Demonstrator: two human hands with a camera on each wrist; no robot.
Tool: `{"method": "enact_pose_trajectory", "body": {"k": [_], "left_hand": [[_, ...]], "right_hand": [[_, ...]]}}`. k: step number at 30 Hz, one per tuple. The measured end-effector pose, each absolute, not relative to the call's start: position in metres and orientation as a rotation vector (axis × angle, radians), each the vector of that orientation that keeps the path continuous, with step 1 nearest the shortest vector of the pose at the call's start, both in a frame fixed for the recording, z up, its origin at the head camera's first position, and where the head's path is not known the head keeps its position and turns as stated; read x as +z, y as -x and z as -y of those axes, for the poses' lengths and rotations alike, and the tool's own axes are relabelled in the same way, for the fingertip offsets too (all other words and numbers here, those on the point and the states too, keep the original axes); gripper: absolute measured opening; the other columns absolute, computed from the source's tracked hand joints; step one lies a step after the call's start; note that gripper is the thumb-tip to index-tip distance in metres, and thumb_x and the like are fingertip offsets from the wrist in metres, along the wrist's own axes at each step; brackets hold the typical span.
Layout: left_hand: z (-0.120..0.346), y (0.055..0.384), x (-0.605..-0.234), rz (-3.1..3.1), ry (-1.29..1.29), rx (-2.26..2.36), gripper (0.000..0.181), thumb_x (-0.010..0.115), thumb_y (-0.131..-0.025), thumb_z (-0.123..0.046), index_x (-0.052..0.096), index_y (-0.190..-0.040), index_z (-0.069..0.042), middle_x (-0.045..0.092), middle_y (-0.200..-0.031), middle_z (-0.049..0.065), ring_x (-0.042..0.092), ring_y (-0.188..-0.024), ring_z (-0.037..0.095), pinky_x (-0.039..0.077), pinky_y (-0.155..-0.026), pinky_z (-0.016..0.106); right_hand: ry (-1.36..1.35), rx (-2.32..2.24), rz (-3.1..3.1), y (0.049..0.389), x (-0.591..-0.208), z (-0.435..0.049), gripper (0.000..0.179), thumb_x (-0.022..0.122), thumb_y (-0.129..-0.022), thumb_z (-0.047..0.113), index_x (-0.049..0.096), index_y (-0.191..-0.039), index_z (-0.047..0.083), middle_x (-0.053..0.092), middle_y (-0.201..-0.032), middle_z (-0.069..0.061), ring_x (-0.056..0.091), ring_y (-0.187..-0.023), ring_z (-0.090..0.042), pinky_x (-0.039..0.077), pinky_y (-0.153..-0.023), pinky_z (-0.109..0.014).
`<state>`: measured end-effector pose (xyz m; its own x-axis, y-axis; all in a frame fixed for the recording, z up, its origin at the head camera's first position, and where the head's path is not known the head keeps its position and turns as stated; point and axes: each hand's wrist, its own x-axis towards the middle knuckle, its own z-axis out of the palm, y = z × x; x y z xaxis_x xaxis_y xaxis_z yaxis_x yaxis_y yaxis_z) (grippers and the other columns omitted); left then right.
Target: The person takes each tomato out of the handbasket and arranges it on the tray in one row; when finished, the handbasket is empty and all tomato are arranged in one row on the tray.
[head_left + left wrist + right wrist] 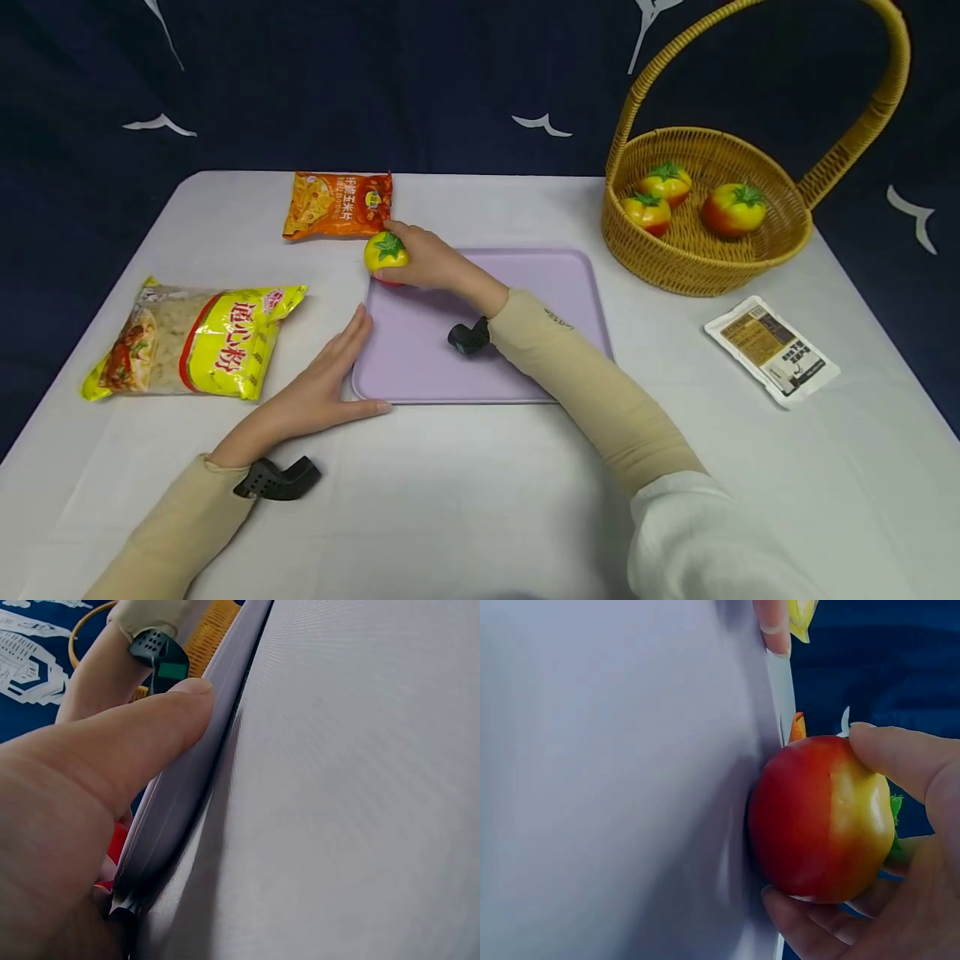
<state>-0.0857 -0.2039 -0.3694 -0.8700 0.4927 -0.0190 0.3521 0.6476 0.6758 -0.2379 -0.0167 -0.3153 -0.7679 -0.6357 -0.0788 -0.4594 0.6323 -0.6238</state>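
My right hand [435, 262] grips a red and yellow tomato [381, 252] with a green leafy top, at the far left corner of a lilac tray [420, 358]. In the right wrist view, thumb and fingers hold the tomato [810, 817] from opposite sides, close over the tray surface. My left hand [322, 392] lies at the tray's near left corner, its fingers stretched along the left edge and its thumb pointing along the front edge. The left wrist view shows the straight thumb [150, 731] against the tray's side; the left fingers are mostly hidden there.
A wicker basket [675, 271] with a tall handle stands at the back right, holding three tomatoes. An orange snack bag [330, 204] lies behind the tray, a yellow pasta bag [202, 342] to its left, and a white-brown packet [772, 350] to the right.
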Motion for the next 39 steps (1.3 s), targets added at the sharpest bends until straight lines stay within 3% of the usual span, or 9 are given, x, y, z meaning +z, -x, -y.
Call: {"method": "enact_pose_trajectory", "body": {"k": [14,18,24,31,39], "left_hand": [[0.205,0.081,-0.375,-2.689,-0.707,1.006,0.105,0.076,-0.078,-0.035,0.007,-0.149,0.0,-0.008,-0.155,0.009,0.0,-0.139,0.03,0.012,-0.107,0.054],[0.205,0.079,-0.376,-2.693,-0.708,1.01,0.104,0.076,-0.078,-0.035,0.008,-0.149,0.0,-0.007,-0.155,0.009,0.001,-0.139,0.031,0.012,-0.106,0.055],[0.206,0.078,-0.376,-2.694,-0.693,1.006,0.104,0.075,-0.078,-0.038,0.008,-0.149,-0.001,-0.007,-0.155,0.009,0.002,-0.139,0.033,0.013,-0.105,0.057],[0.207,0.081,-0.373,-2.698,-0.703,0.996,0.105,0.076,-0.077,-0.039,0.008,-0.149,-0.002,-0.008,-0.155,0.006,0.002,-0.139,0.032,0.014,-0.105,0.058],[0.205,0.084,-0.373,-2.686,-0.712,0.994,0.103,0.075,-0.079,-0.039,0.009,-0.149,-0.002,-0.008,-0.155,0.007,0.002,-0.139,0.033,0.015,-0.104,0.058]], "right_hand": [[0.901,-0.813,-2.59,0.233,-0.315,0.008,0.083,0.061,-0.088,0.044,0.019,-0.149,0.008,0.029,-0.149,-0.012,0.025,-0.135,-0.025,0.019,-0.108,-0.035],[0.933,-0.885,-2.632,0.228,-0.293,-0.021,0.082,0.063,-0.088,0.04,0.019,-0.149,0.008,0.03,-0.148,-0.012,0.027,-0.134,-0.025,0.02,-0.108,-0.036],[0.975,-1.15,-2.766,0.225,-0.255,-0.098,0.072,0.065,-0.09,0.028,0.026,-0.147,0.007,0.036,-0.144,-0.012,0.035,-0.129,-0.023,0.03,-0.103,-0.037],[0.542,-1.531,-2.873,0.228,-0.235,-0.193,0.06,0.06,-0.092,0.023,0.034,-0.145,0.014,0.039,-0.142,-0.006,0.035,-0.127,-0.018,0.028,-0.105,-0.034],[0.018,-1.804,-2.687,0.239,-0.263,-0.256,0.055,0.054,-0.095,0.033,0.036,-0.144,0.019,0.032,-0.146,-0.002,0.029,-0.13,-0.016,0.022,-0.106,-0.028]]}}
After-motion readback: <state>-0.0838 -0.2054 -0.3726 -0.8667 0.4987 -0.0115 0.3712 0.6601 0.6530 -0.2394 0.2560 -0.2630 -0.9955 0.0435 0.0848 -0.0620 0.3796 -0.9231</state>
